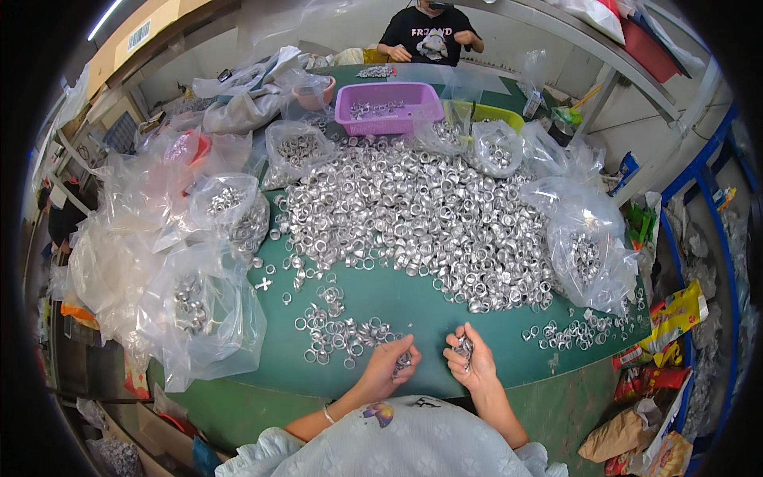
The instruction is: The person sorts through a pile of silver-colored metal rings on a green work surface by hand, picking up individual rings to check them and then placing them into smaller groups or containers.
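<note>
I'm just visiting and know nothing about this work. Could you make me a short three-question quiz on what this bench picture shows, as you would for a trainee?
1. True or false: the big heap of silver metal rings lies loose on the green table.
2. Multiple choice: the basket at the far side of the heap is A) purple, B) red, C) black.
3. What do the left hand and the right hand each hold?

Key
1. True.
2. A.
3. A few small silver rings in each grip, held just above the table's near edge.
</note>
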Action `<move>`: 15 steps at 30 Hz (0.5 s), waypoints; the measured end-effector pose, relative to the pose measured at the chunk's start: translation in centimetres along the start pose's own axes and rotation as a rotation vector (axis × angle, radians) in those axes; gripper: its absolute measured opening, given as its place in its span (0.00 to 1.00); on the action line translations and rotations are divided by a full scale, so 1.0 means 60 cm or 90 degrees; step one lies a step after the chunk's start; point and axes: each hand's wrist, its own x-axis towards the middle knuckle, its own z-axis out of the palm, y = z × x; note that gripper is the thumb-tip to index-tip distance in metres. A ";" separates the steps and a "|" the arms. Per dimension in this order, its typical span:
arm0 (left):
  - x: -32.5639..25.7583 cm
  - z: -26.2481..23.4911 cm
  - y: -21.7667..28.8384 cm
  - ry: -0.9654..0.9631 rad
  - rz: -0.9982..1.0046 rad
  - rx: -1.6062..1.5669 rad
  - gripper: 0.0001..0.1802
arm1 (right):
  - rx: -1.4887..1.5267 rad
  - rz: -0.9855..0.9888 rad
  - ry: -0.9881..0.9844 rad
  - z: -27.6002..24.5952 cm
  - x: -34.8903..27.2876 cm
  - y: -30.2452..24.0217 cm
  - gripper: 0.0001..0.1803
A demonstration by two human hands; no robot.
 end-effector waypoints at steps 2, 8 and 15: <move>0.010 0.004 0.005 0.006 -0.012 -0.003 0.16 | -0.017 0.008 0.004 0.003 0.006 -0.003 0.13; 0.043 0.018 0.019 -0.010 -0.002 0.004 0.16 | 0.023 0.019 0.024 0.017 0.040 -0.025 0.12; 0.064 0.015 0.029 -0.017 -0.008 0.027 0.17 | -0.011 0.024 0.091 0.044 0.100 -0.082 0.12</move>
